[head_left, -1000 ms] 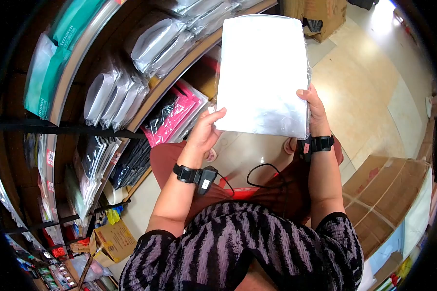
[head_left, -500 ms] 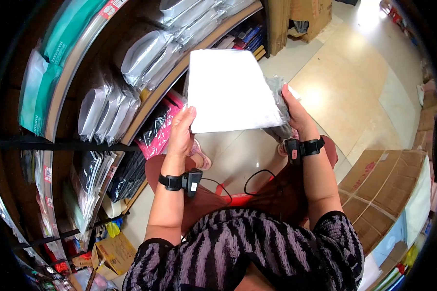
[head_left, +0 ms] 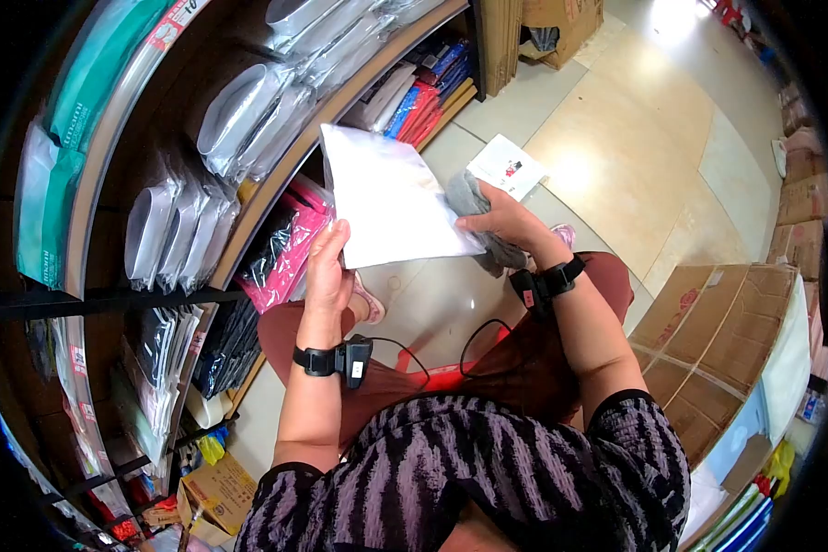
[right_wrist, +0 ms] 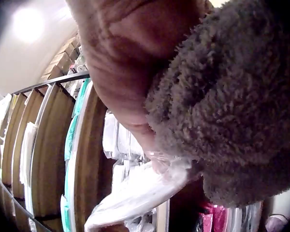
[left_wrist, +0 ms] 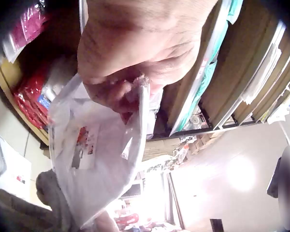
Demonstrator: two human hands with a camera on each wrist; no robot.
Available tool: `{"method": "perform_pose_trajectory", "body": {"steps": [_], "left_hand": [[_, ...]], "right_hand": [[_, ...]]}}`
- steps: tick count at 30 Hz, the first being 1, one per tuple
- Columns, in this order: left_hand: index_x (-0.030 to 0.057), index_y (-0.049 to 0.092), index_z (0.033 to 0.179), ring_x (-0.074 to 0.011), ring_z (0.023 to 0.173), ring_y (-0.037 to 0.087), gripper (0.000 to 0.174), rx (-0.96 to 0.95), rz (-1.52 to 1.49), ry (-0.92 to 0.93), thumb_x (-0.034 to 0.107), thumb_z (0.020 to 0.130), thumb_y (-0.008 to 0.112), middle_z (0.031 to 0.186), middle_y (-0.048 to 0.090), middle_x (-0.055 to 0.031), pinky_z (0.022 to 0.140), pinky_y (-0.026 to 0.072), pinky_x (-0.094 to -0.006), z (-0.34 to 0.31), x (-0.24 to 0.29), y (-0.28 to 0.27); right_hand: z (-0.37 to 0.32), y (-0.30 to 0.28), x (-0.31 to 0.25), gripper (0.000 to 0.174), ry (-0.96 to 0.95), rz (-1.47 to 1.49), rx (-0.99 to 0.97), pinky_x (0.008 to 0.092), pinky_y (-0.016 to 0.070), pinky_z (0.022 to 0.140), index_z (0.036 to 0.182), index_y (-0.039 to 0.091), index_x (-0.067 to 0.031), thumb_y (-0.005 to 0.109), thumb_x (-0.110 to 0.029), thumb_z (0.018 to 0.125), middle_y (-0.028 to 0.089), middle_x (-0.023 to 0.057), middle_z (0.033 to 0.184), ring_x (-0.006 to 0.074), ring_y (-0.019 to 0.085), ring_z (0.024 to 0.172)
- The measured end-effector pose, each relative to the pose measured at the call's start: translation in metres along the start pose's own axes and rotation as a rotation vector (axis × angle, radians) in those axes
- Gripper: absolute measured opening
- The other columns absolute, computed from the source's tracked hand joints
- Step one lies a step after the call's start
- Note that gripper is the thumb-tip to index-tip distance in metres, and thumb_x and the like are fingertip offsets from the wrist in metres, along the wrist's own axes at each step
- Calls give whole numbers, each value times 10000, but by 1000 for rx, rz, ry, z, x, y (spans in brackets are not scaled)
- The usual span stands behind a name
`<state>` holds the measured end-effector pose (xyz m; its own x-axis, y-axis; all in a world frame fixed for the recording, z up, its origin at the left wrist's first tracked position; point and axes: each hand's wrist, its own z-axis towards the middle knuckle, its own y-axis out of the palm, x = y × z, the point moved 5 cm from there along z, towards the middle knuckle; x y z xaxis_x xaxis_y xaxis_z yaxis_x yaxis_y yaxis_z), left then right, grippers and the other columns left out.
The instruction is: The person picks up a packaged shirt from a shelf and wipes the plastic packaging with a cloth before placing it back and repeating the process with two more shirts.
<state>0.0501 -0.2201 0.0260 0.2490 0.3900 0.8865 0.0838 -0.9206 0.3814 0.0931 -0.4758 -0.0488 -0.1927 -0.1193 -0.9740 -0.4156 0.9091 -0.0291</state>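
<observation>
Shelving (head_left: pixel 370 79) curves along the left, and beside it the white packet (head_left: pixel 391 207) lies between the two hands, held up above the floor (head_left: pixel 488 115), its long axis running away from the person with the far end leaning left toward the shelves. The hands are apart: the left hand (head_left: pixel 327 267) clamps the packet's near left side, while the right hand (head_left: pixel 511 219) grips the grey fluffy cloth (head_left: pixel 469 195) and touches the packet's near right corner
</observation>
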Motion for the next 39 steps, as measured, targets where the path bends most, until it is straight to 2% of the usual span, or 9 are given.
{"method": "perform_pose_trajectory", "body": {"steps": [3, 7, 8, 11, 16, 20, 27, 30, 39], "left_hand": [[10, 587, 1113, -161, 945, 610, 263, 111, -77, -64, 196, 943, 515, 1023, 637, -60, 840, 485, -315, -3, -2, -12], [6, 563, 1113, -134, 769, 610, 271, 120, -275, -189, 209, 947, 495, 924, 644, -75, 597, 499, -228, -5, 1, -12], [1, 552, 1099, -109, 637, 566, 257, 23, -324, -207, 199, 949, 487, 854, 636, -74, 478, 434, -196, -3, 0, -16], [-16, 561, 1041, -88, 549, 476, 246, 11, -436, -241, 199, 941, 496, 768, 604, -43, 453, 356, -190, -4, 7, -7], [-12, 557, 1029, -95, 576, 473, 238, 43, -529, -286, 204, 932, 530, 769, 586, -62, 469, 362, -187, -2, 8, -3], [-22, 539, 1064, -99, 634, 476, 365, -49, -571, -262, 323, 950, 507, 863, 578, -90, 504, 383, -194, 5, 8, 2], [38, 598, 988, -113, 716, 558, 137, -4, -279, -95, 147, 905, 587, 875, 625, -82, 571, 438, -212, 12, 10, -7], [57, 595, 1010, -91, 761, 560, 123, -15, 15, -8, 92, 892, 585, 900, 623, -34, 651, 443, -208, 4, 15, -5], [61, 591, 980, -107, 859, 564, 89, 0, 258, 96, 102, 909, 558, 956, 614, -56, 757, 457, -240, -10, 7, -9]], "right_hand": [[-3, -8, 7, 657, 55, 37, 39, 307, 424, 894, 1314, 432, -39, 721, -187, 743, 596, 123, 1113, 209, 548, 1015], [-7, -20, 8, 715, -38, -247, 159, 347, 435, 908, 1382, 368, -176, 703, -154, 751, 554, 187, 1123, 285, 549, 1039], [-10, -17, 1, 738, -88, -362, 178, 359, 436, 911, 1396, 352, -219, 703, -153, 751, 537, 204, 1131, 309, 549, 1045], [-15, -1, -7, 793, -236, -494, 146, 392, 433, 920, 1406, 314, -329, 717, -172, 741, 478, 235, 1177, 382, 514, 1078], [-9, 14, -16, 659, -564, -712, 77, 401, 441, 892, 1338, 448, -247, 735, -230, 745, 510, 205, 1150, 384, 487, 1089], [-1, 4, 11, 481, -132, -258, 94, 367, 415, 924, 1234, 542, -124, 699, -225, 791, 523, 140, 1166, 300, 498, 1074], [-7, 10, -4, 341, -295, -304, 95, 343, 414, 921, 1139, 597, -44, 658, -180, 831, 543, 116, 1145, 255, 525, 1056], [-4, 10, -1, 324, -87, 19, 18, 335, 436, 891, 1123, 602, -15, 646, -179, 847, 616, 96, 1058, 210, 562, 990], [-3, 2, 0, 327, 33, -4, 65, 306, 437, 869, 1107, 609, 14, 621, -221, 880, 644, 66, 1043, 162, 567, 963]]}}
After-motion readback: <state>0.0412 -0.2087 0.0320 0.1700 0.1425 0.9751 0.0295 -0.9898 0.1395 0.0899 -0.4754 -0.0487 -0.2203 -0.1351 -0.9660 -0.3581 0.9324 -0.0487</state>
